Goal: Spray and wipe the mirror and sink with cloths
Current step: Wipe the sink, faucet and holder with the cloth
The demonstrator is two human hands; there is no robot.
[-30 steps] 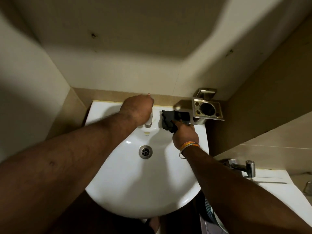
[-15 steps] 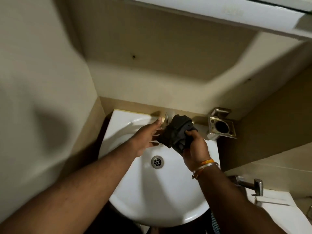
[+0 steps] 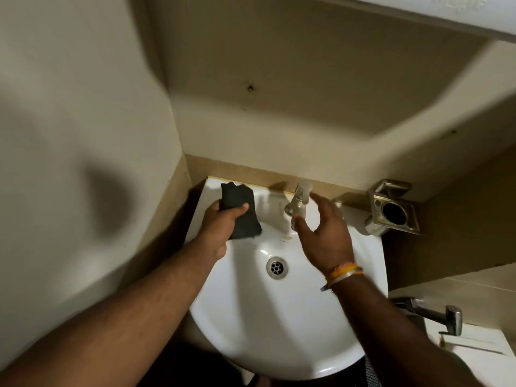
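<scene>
- Sink [image 3: 279,325], white and round, seen from above; every place below is given relative to it.
- Left hand [image 3: 220,222] over its back left rim, thumb and curled fingers gripping a dark cloth [image 3: 241,213] that hangs against the basin's left slope.
- Drain [image 3: 276,267] at the basin's centre.
- Tap [image 3: 297,202] at the back centre.
- Right hand [image 3: 325,233] just right of the tap, fingers spread and loose, holding nothing; bracelets [image 3: 344,273] on its wrist.
- Metal holder [image 3: 392,212] on the wall beyond the sink's back right corner.
</scene>
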